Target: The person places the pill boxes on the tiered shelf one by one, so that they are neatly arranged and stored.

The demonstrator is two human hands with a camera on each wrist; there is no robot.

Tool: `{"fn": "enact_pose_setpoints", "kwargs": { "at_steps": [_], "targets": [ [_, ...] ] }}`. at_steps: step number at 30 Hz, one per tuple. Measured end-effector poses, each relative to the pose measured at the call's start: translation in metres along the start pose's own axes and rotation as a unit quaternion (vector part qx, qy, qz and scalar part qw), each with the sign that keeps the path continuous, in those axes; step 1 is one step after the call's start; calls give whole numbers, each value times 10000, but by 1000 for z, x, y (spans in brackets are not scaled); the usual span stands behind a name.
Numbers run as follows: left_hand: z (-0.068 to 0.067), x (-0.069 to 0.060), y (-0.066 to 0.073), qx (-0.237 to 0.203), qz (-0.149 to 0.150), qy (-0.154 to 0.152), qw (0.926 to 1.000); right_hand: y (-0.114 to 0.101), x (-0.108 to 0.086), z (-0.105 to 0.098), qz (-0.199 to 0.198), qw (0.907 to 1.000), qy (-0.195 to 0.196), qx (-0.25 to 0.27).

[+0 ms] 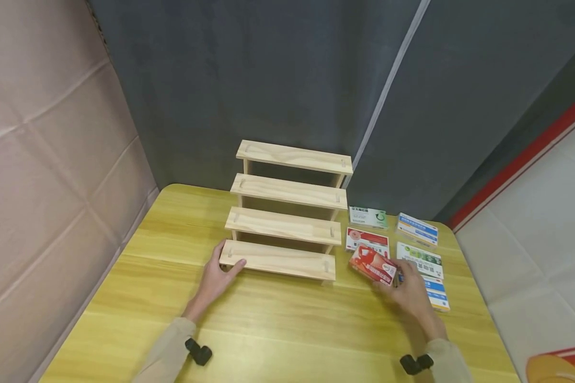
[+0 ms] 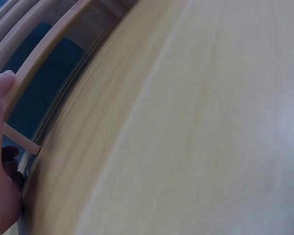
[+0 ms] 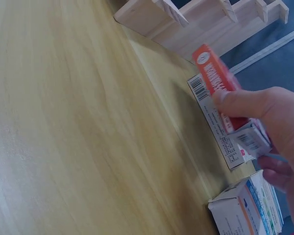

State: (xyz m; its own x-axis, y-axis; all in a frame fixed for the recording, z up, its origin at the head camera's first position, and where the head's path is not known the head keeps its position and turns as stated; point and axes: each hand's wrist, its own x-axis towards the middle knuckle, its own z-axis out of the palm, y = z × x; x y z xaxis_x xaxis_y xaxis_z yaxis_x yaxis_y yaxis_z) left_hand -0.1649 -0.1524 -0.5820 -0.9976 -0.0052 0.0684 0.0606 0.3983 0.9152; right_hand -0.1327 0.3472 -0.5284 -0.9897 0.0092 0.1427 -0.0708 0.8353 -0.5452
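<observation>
Orange-red box in right hand; left hand grips wooden rack.

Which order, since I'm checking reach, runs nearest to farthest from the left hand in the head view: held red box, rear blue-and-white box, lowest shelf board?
1. Lowest shelf board: left hand grips it.
2. Held red box: rightward, in right hand.
3. Rear blue-and-white box: back right.

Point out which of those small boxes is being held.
The mostly red box, pinched in the person's right hand. The red-and-white box partly behind it and the other boxes sit ungripped on the table.
</observation>
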Motion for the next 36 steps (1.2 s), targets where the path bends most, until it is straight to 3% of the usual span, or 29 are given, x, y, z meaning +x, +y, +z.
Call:
{"fn": "enact_pose_setpoints", "kwargs": {
  "at_steps": [10,17,26,36],
  "targets": [
    [3,-1,-4,-19,-4,156,9999,-5,3,8,-346,9921,1190,196],
    [4,-6,-5,52,-59,129,9999,-15,5,5,-173,9899,1381,265],
    [3,-4,-5,-5,-1,146,9999,-29,19,1,-474,9750,2109,508],
    [4,-2,-8,-89,139,186,9997,-43,38,-9,-596,9672,2347,768]
  ]
}}
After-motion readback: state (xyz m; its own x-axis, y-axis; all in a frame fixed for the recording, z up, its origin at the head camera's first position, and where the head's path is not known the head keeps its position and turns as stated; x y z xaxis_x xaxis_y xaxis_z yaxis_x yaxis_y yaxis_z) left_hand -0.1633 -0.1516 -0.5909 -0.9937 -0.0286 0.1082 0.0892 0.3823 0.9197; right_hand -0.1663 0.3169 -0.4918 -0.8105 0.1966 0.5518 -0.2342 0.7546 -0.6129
